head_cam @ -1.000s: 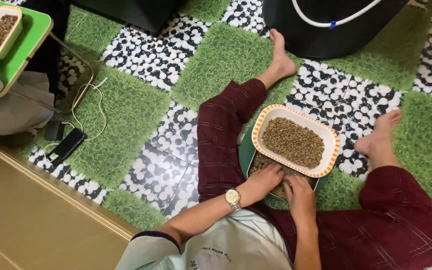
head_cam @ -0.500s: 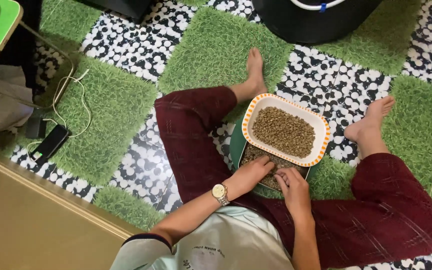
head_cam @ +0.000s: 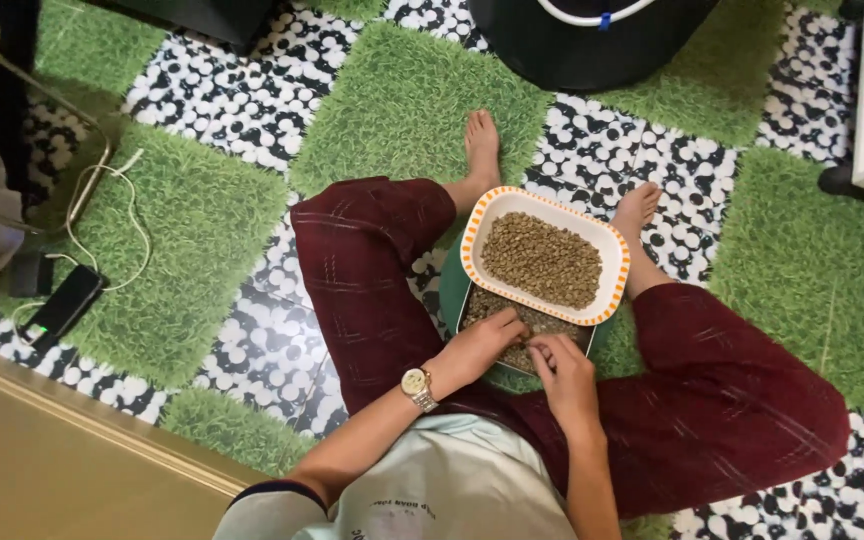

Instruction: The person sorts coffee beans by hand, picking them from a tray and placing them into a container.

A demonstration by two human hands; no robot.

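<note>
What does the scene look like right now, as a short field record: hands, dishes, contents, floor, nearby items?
left hand: wears a wristwatch, fingers in the beans of the green tray
right hand: fingertips pinched together over the same beans
green tray: on the floor between the legs, holds greenish-brown beans
white dish with orange rim: rests over the green tray's far part, filled with similar beans
floor: grass-like mat squares alternating with black-and-white pebble tiles
nearby: phone on a white cable at left, black bin ahead

Both hands, left hand (head_cam: pixel 479 347) and right hand (head_cam: pixel 563 375), seemingly pick through beans (head_cam: pixel 512 318) in green tray (head_cam: pixel 449 290).
</note>
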